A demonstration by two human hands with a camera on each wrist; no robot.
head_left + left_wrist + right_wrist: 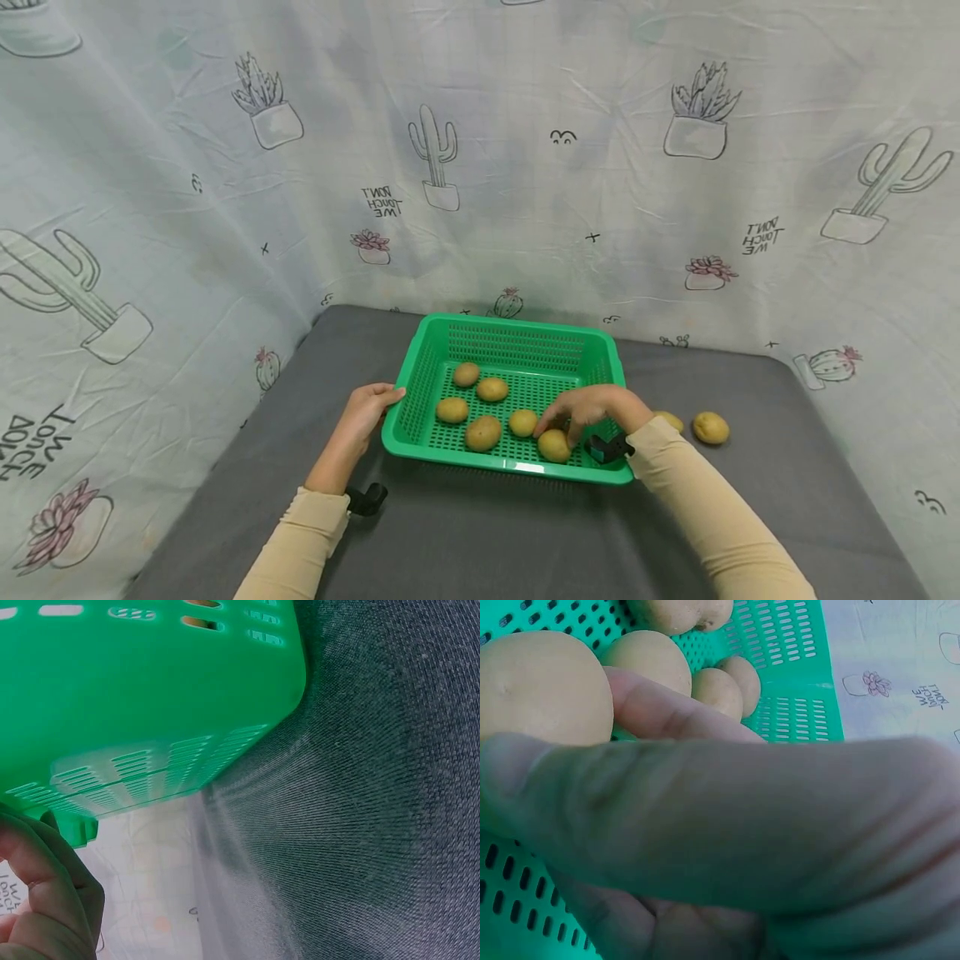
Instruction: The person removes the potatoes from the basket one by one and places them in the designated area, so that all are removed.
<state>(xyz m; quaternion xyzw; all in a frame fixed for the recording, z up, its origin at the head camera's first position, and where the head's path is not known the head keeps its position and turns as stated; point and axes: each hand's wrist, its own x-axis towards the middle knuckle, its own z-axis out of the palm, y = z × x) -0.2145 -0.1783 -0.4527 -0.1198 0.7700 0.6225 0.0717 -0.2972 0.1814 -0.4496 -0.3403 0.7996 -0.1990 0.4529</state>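
Observation:
A green plastic basket point(517, 324) with slotted walls stands on the grey cloth. My left hand point(365, 412) grips its left rim, thumb on top; in the left wrist view its curled fingers point(49, 881) show beside the basket wall. Inside the basket, my right hand point(596, 404) holds a yellowish potato point(553, 447) near the front right corner. From the right wrist, the thumb lies against that potato point(544, 686) and covers part of it. Close by on its left sits another potato point(522, 422), with several more, including a larger potato point(483, 433), spread over the basket's left half.
Two potatoes lie on the grey cloth right of the basket: one potato point(711, 427) in full view, the other potato point(669, 421) partly behind the right sleeve. A pale curtain point(525, 200) with cactus drawings hangs behind and at the sides of the table.

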